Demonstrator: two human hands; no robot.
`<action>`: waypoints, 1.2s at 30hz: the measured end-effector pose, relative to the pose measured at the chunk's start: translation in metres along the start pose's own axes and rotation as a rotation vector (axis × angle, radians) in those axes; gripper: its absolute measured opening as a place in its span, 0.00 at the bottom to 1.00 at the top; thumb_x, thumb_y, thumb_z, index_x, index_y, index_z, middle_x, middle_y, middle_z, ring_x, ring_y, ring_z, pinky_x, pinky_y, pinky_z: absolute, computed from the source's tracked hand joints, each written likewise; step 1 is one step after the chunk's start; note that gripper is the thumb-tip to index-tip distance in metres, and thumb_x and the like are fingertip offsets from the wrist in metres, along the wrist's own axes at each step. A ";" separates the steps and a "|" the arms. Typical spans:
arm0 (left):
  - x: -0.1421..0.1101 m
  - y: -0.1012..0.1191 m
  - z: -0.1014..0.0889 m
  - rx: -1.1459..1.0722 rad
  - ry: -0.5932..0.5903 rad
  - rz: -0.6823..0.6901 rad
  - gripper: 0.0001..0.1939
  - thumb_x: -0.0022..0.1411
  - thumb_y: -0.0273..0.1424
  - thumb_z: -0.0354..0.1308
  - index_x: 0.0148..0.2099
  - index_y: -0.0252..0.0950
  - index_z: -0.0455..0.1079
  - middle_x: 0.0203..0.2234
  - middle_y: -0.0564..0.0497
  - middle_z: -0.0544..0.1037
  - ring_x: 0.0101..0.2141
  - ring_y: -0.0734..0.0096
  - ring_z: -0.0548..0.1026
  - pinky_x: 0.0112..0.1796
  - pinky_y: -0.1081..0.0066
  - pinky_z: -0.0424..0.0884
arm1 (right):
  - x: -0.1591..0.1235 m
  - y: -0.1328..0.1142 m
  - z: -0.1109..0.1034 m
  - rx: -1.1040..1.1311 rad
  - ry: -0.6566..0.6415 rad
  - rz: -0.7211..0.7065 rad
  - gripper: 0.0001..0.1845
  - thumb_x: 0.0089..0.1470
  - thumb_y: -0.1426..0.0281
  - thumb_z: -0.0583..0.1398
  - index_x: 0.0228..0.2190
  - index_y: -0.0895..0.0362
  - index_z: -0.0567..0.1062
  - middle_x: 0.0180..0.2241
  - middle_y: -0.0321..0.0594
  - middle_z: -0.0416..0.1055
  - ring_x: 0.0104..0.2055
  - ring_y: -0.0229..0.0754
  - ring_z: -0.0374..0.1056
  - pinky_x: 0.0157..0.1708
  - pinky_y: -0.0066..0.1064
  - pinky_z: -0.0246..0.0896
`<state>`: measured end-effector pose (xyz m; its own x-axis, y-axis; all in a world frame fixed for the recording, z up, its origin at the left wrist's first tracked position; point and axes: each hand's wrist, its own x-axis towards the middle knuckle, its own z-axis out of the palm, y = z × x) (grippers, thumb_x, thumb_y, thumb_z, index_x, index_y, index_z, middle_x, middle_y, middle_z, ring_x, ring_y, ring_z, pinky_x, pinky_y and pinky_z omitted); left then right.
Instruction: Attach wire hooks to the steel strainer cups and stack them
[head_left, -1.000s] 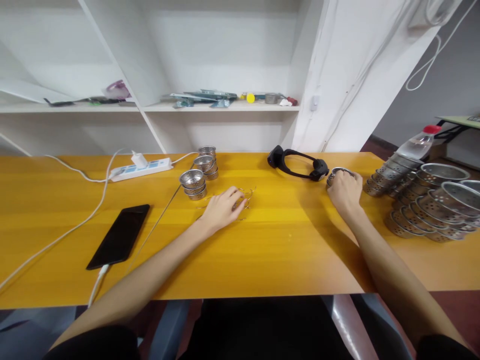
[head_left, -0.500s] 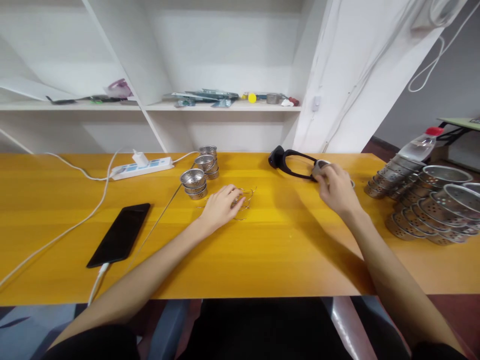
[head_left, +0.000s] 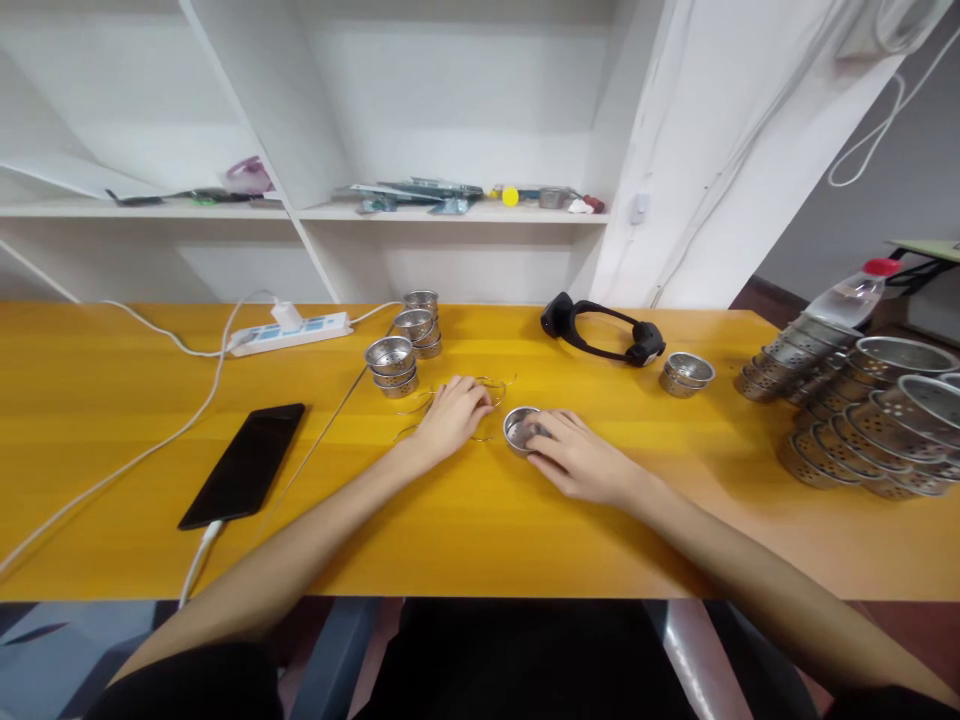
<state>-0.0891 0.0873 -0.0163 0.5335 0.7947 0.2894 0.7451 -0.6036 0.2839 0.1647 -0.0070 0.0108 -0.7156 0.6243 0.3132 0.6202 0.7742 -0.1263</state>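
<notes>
My right hand (head_left: 574, 458) grips a small perforated metal cup (head_left: 519, 428) near the middle of the yellow table (head_left: 525, 520). My left hand (head_left: 452, 413) rests just to its left, fingers curled on a bunch of thin wire handles (head_left: 495, 385) lying on the table. Behind the left hand stand two short stacks of the same metal cups (head_left: 390, 365). One more single cup (head_left: 685, 372) stands to the right, by a black headset (head_left: 600, 330).
Rows of nested metal cups (head_left: 847, 400) lie at the right edge beside a plastic bottle (head_left: 851, 293). A black phone (head_left: 244, 462) on a cable lies at left, with a white power strip (head_left: 289, 330) behind it. White shelves (head_left: 450, 212) hold oddments.
My right hand has come from the far right by the headset to the table's middle, carrying one metal cup. A cup stays behind there. The left hand has barely moved.
</notes>
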 end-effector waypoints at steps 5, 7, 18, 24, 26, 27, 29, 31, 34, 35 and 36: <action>0.004 0.003 -0.003 0.207 -0.069 0.054 0.09 0.76 0.26 0.50 0.46 0.35 0.73 0.46 0.40 0.78 0.49 0.50 0.72 0.47 0.56 0.64 | 0.000 0.000 0.008 0.004 0.031 -0.037 0.10 0.71 0.72 0.56 0.47 0.56 0.77 0.54 0.51 0.72 0.58 0.52 0.68 0.60 0.50 0.66; 0.005 0.006 -0.004 0.317 -0.073 0.091 0.12 0.76 0.24 0.47 0.48 0.33 0.72 0.47 0.37 0.78 0.49 0.48 0.72 0.46 0.55 0.63 | 0.000 -0.001 0.010 0.008 0.033 -0.036 0.10 0.71 0.72 0.56 0.48 0.57 0.77 0.54 0.51 0.72 0.58 0.52 0.68 0.59 0.49 0.67; 0.008 0.000 -0.006 0.198 0.132 0.150 0.10 0.78 0.28 0.46 0.46 0.36 0.68 0.41 0.42 0.81 0.44 0.52 0.76 0.48 0.55 0.64 | -0.001 -0.002 0.002 0.026 0.072 -0.048 0.10 0.72 0.65 0.58 0.47 0.57 0.77 0.53 0.50 0.74 0.56 0.51 0.69 0.59 0.49 0.66; 0.002 -0.009 0.000 -0.024 0.271 0.069 0.06 0.77 0.31 0.48 0.45 0.39 0.65 0.38 0.45 0.79 0.39 0.55 0.77 0.45 0.59 0.69 | -0.002 0.003 -0.002 0.062 0.134 -0.020 0.11 0.72 0.63 0.59 0.49 0.56 0.76 0.54 0.50 0.74 0.56 0.51 0.70 0.59 0.47 0.66; 0.001 -0.010 0.002 -0.093 0.304 0.023 0.05 0.76 0.32 0.48 0.45 0.40 0.64 0.37 0.45 0.79 0.39 0.56 0.77 0.43 0.60 0.70 | -0.003 0.006 -0.003 0.062 0.153 -0.025 0.11 0.72 0.64 0.59 0.49 0.56 0.76 0.53 0.50 0.75 0.54 0.50 0.70 0.58 0.46 0.67; 0.001 -0.010 0.003 -0.133 0.313 0.006 0.05 0.76 0.32 0.48 0.45 0.40 0.64 0.36 0.45 0.79 0.38 0.56 0.77 0.42 0.61 0.71 | -0.004 0.007 -0.003 0.061 0.166 -0.029 0.11 0.72 0.64 0.59 0.49 0.56 0.76 0.52 0.50 0.75 0.54 0.50 0.70 0.57 0.46 0.68; 0.001 -0.010 0.004 -0.210 0.321 -0.015 0.05 0.76 0.33 0.48 0.45 0.40 0.63 0.35 0.46 0.78 0.36 0.58 0.78 0.39 0.63 0.71 | -0.005 0.008 -0.004 0.058 0.193 -0.036 0.10 0.72 0.66 0.59 0.49 0.56 0.76 0.52 0.50 0.75 0.54 0.49 0.70 0.57 0.45 0.68; 0.002 -0.008 0.004 -0.268 0.335 -0.013 0.05 0.75 0.34 0.49 0.45 0.41 0.64 0.34 0.48 0.78 0.34 0.61 0.78 0.37 0.65 0.71 | -0.005 0.007 -0.006 0.049 0.213 -0.043 0.09 0.72 0.67 0.58 0.49 0.56 0.76 0.51 0.49 0.75 0.54 0.49 0.70 0.56 0.44 0.69; 0.002 -0.004 0.002 -0.347 0.368 -0.005 0.04 0.73 0.35 0.52 0.43 0.41 0.64 0.31 0.51 0.77 0.30 0.66 0.76 0.34 0.68 0.70 | -0.005 0.004 -0.007 0.032 0.243 -0.044 0.08 0.71 0.69 0.59 0.48 0.55 0.76 0.52 0.49 0.76 0.53 0.49 0.72 0.54 0.44 0.70; 0.001 -0.001 0.001 -0.374 0.378 -0.002 0.04 0.72 0.34 0.53 0.42 0.41 0.64 0.30 0.52 0.77 0.28 0.68 0.76 0.33 0.69 0.70 | -0.005 0.003 -0.006 0.035 0.266 -0.032 0.08 0.71 0.69 0.59 0.48 0.55 0.76 0.52 0.49 0.76 0.53 0.49 0.72 0.53 0.44 0.71; 0.000 0.002 -0.001 -0.398 0.389 0.002 0.04 0.70 0.34 0.54 0.41 0.41 0.65 0.29 0.54 0.76 0.27 0.69 0.75 0.32 0.70 0.69 | -0.005 0.002 -0.006 0.044 0.297 -0.016 0.08 0.71 0.69 0.59 0.49 0.55 0.76 0.52 0.49 0.76 0.52 0.48 0.73 0.52 0.44 0.72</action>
<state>-0.0881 0.0864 -0.0153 0.2911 0.7572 0.5848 0.4951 -0.6423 0.5851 0.1711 -0.0089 0.0144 -0.5954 0.5595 0.5766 0.5907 0.7913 -0.1579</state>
